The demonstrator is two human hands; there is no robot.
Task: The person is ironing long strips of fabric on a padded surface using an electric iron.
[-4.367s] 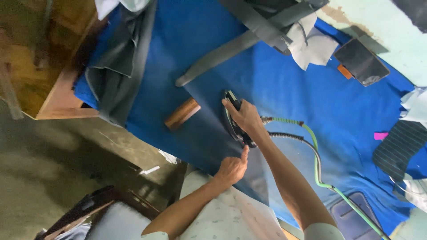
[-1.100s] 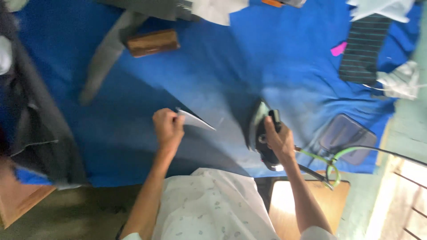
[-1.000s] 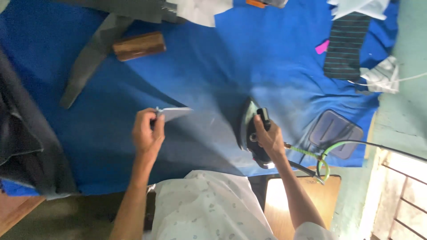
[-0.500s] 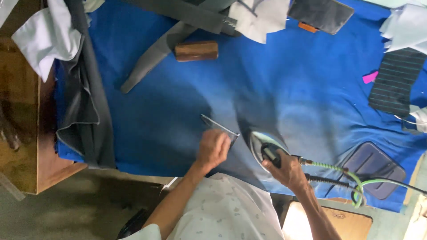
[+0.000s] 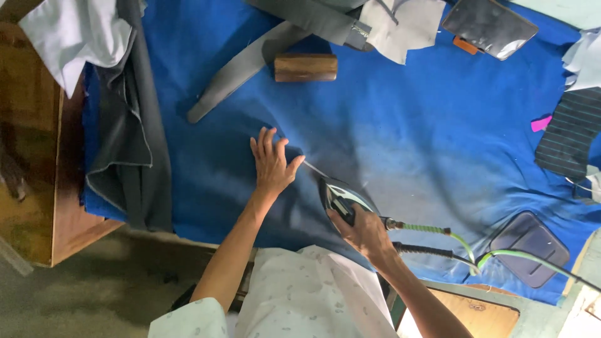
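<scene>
R hand (image 5: 366, 233) wrapped tight round handle of dark steam iron w/ pale teal trim (image 5: 338, 197), smooth hard shell; long axis diagonal, pointed tip up-left toward L hand. Iron sits on dark navy cloth piece (image 5: 238, 181), matte, soft. L hand (image 5: 270, 164) flat, fingers spread, pressing cloth, gripping nothing. Under both: bright blue felt-like table cover (image 5: 438, 125). Braided green hose (image 5: 432, 230) trails right off iron.
</scene>
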